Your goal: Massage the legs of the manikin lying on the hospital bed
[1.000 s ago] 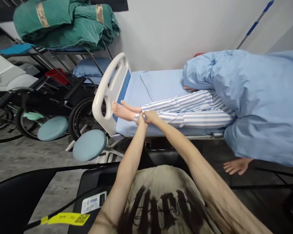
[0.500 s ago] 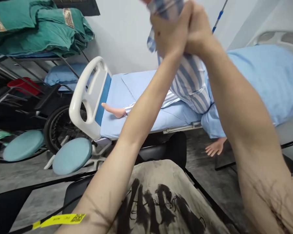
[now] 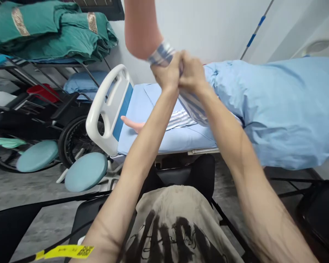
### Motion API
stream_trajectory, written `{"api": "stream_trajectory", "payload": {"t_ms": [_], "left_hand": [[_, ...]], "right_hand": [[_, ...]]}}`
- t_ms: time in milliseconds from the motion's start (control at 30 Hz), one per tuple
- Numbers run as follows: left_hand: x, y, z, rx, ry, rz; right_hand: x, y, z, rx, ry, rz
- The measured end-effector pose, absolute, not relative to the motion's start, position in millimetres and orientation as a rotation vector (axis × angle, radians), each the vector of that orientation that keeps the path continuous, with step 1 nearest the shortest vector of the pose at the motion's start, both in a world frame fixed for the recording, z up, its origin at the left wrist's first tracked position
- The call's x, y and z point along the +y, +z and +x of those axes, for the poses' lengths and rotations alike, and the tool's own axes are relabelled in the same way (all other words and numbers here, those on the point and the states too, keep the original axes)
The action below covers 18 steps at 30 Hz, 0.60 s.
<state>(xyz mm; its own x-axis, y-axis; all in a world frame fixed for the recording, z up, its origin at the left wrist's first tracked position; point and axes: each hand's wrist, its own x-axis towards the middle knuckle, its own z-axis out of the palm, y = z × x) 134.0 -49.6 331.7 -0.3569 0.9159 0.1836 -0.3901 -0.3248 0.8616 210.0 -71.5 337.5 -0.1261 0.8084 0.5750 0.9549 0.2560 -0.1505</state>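
Note:
A manikin's raised leg, in blue-and-white striped trousers (image 3: 194, 107), slants up from the bed, with its bare pink foot (image 3: 142, 33) at the top of the view. My left hand (image 3: 167, 74) is wrapped round the leg just below the checked cuff (image 3: 162, 54). Close beside it, touching it, my right hand (image 3: 192, 72) grips the same leg nearer the knee. The fingers of both hands are partly hidden behind the leg. Beneath my left forearm the other foot (image 3: 133, 125) lies on the bed, its striped trouser leg (image 3: 181, 119) flat on the sheet.
A blue quilt (image 3: 287, 106) covers the bed's right side and hangs over its near edge. The white footboard (image 3: 94, 117) stands at the left. Beyond it are a wheelchair (image 3: 71, 140), round stools (image 3: 86, 171) and a rack with green covers (image 3: 71, 36).
Both hands have moved left and lower in view with the leg, and its foot now shows. The quilt spreads farther over the bed, and the dangling manikin hand is out of sight.

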Motion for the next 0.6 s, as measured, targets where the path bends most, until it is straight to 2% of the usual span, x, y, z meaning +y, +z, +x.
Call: {"api": "stream_trajectory", "payload": {"t_ms": [233, 433, 600], "left_hand": [[-20.7, 193.0, 43.2, 1.136, 1.717, 0.464], [-26.4, 48.4, -7.4, 1.132, 1.351, 0.013], [-40.9, -24.4, -12.5, 1.133, 1.255, -0.128]], "right_hand": [[-29.0, 211.0, 123.5, -2.386, -0.061, -1.573], [-31.2, 78.6, 80.1, -2.658, 0.193, -1.633], [-43.6, 22.1, 71.9, -2.705, 0.267, -1.726]]}}
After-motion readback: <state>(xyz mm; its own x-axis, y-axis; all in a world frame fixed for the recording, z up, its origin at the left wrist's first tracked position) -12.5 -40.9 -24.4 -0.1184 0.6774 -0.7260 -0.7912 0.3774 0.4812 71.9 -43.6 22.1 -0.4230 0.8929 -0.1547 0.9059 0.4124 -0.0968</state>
